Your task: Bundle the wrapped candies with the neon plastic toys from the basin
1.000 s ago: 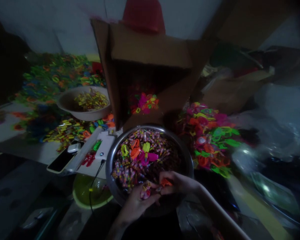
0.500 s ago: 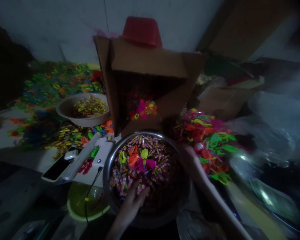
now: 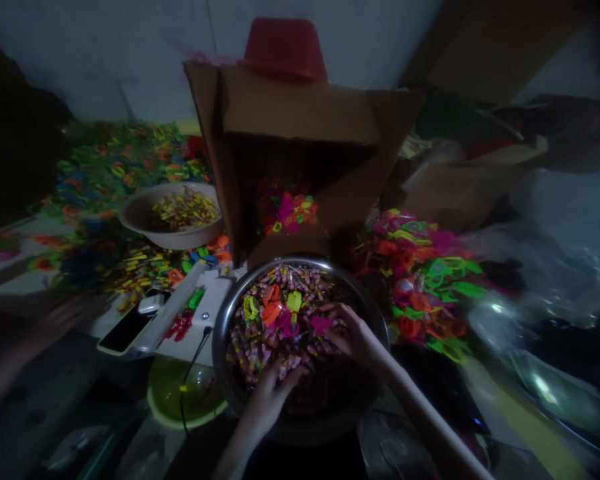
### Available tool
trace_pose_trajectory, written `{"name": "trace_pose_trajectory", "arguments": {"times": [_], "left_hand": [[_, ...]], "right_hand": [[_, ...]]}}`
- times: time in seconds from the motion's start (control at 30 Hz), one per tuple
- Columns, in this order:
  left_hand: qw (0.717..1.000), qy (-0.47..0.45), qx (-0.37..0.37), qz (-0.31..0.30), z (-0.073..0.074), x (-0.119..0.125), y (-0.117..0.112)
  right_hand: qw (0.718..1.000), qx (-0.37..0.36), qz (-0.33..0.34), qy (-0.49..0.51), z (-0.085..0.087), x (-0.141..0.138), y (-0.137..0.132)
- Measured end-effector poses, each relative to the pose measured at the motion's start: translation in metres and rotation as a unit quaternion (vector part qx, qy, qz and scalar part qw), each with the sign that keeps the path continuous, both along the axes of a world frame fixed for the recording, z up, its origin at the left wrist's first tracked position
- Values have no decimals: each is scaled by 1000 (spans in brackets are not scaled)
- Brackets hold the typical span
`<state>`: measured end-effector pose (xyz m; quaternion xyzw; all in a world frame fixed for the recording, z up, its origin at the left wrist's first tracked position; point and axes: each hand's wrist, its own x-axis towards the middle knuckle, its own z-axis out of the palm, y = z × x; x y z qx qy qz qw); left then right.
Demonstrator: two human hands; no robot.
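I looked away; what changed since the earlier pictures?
The right hand no longer holds an orange piece; it went to the right rim of the metal bowl, then back inward, now at a pink piece. Another person's hand appeared at left. The left hand stayed in the bowl.

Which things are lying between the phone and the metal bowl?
The head view shows clear plastic, red pieces, green pieces, a white box and a black cable.

Round silver metal basin [image 3: 222, 333] near centre; small pink wrapped pieces [image 3: 247, 347] in it, loose multicoloured plastic pieces [image 3: 271, 313] on top of them. Open brown cardboard box [image 3: 300, 110] directly behind, red plastic tub [image 3: 285, 50] on it. Left, far: round white plastic bowl [image 3: 180, 239]; nearer: flat black rectangular phone [image 3: 125, 330], then round yellow-green plastic bowl [image 3: 163, 405]. Right: multicoloured plastic heap [image 3: 423, 290].
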<state>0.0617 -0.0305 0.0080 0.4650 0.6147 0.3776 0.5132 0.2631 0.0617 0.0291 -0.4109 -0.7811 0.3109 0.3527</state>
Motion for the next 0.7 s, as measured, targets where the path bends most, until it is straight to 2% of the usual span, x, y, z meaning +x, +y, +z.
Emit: {"name": "trace_pose_trajectory", "arguments": {"times": [0.1,0.17,0.33,0.4,0.57,0.7], "left_hand": [[999,-33,-20,-23,-2,0,-1],[998,-53,-28,-23,-1,1,-2],[996,-68,13,-55,3,1,-2],[994,-74,30,-73,4,0,-1],[996,-41,46,-59,7,0,-1],[996,-35,39,-70,6,1,-1]], "right_hand": [[989,-130,31,64,18,2,-16],[985,-159,47,55,26,1,-25],[981,-110,109,-115,31,-9,-41],[975,-99,131,-153,30,-14,-45],[972,-120,154,-134,30,-17,-46],[970,-123,160,-138,31,-16,-46]]}}
